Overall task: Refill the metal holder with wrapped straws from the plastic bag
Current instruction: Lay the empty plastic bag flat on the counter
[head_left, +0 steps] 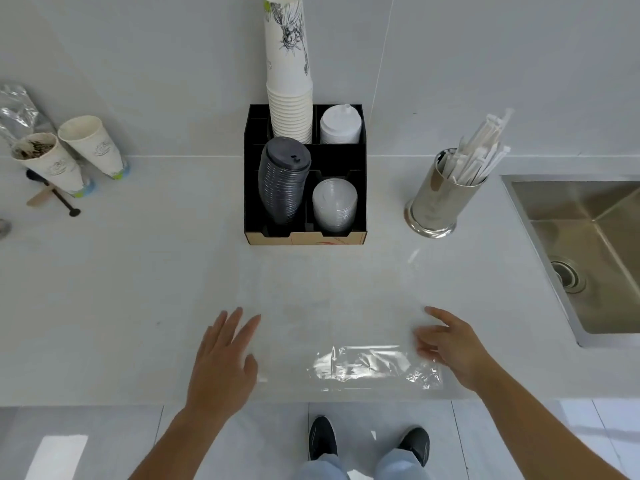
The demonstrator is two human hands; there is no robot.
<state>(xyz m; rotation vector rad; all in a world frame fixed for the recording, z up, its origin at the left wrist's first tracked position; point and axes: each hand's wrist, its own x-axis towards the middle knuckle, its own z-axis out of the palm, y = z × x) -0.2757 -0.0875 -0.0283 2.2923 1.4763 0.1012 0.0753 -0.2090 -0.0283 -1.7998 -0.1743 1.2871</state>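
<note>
A shiny metal holder (437,199) stands on the counter at the right, next to the sink. Several white wrapped straws (479,155) stick out of it, leaning right. A clear plastic bag (332,313) lies flat on the counter near the front edge; its near part is crumpled, and I see no straws in it. My left hand (223,358) hovers at the bag's left edge, fingers spread and holding nothing. At the bag's right edge my right hand (448,344) has its fingers apart, fingertips on or just over the plastic.
A black organiser (360,188) behind the bag holds a tall stack of paper cups (289,77) and stacks of lids. Two used paper cups (69,157), a foil bag and stirrers stand at the far left. A steel sink (588,244) is at the right.
</note>
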